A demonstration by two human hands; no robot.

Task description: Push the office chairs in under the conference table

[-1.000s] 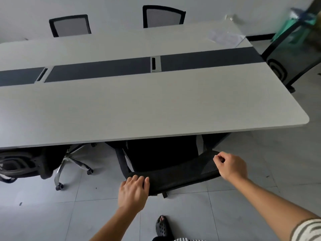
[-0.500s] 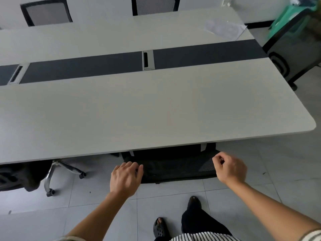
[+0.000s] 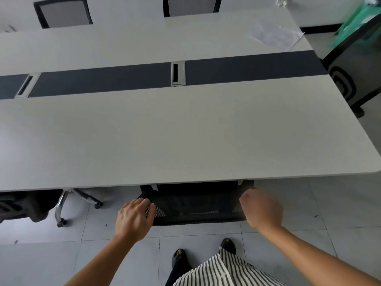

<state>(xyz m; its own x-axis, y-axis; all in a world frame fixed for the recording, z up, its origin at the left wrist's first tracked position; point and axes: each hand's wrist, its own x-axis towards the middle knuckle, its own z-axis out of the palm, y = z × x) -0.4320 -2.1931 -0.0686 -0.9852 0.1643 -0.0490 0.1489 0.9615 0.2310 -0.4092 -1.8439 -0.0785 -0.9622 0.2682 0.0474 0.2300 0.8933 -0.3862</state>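
A black mesh office chair (image 3: 195, 205) stands right in front of me, its seat hidden under the near edge of the white conference table (image 3: 185, 131); only the top of its backrest shows. My left hand (image 3: 134, 217) rests on the backrest's left top corner with fingers curled over it. My right hand (image 3: 260, 209) grips the right top corner.
Another black chair (image 3: 22, 205) with a chrome wheeled base (image 3: 68, 205) sits at the near left. Two chairs (image 3: 64, 13) stand at the far side, one more (image 3: 350, 65) at the right end. A paper sheet (image 3: 276, 36) lies on the table's far right.
The chair has rolled forward under the table, from angled and clear of the edge to square with only its backrest top showing. Both hands followed it, and I stepped closer.
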